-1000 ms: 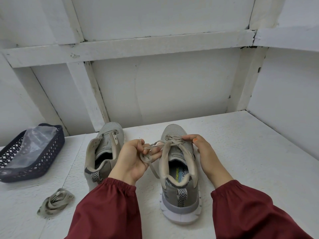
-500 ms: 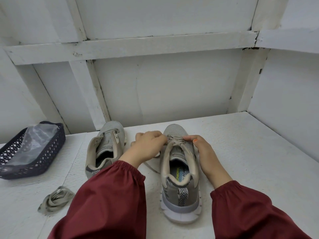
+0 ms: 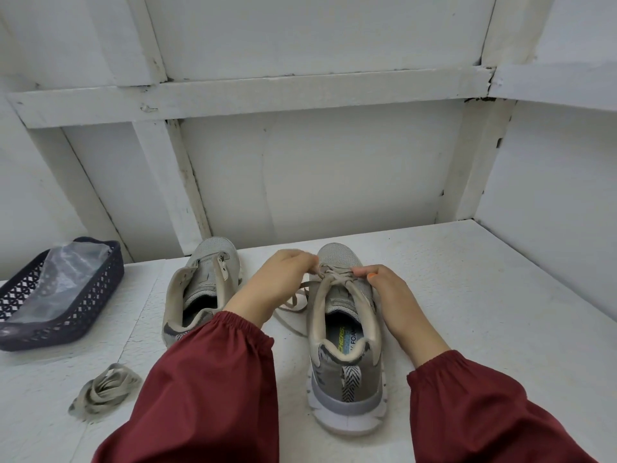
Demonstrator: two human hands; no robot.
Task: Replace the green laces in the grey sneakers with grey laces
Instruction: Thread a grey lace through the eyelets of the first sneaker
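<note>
Sneaker [image 3: 344,332] sits heel-near on the white table [image 3: 474,295], its lace [image 3: 334,275] crossed at the toe eyelets. Left hand [image 3: 277,284] curls round the lace, fingertips mostly hidden; right hand [image 3: 397,295] pinches the sneaker's upper beside the lacing.

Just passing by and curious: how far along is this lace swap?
Looks done: the left sneaker stands unlaced, and a loose lace bundle lies on the table. In hand: the left hand and right hand pinch a lace at the front eyelets of the right sneaker. Left: finish that shoe, then lace the other.
</note>
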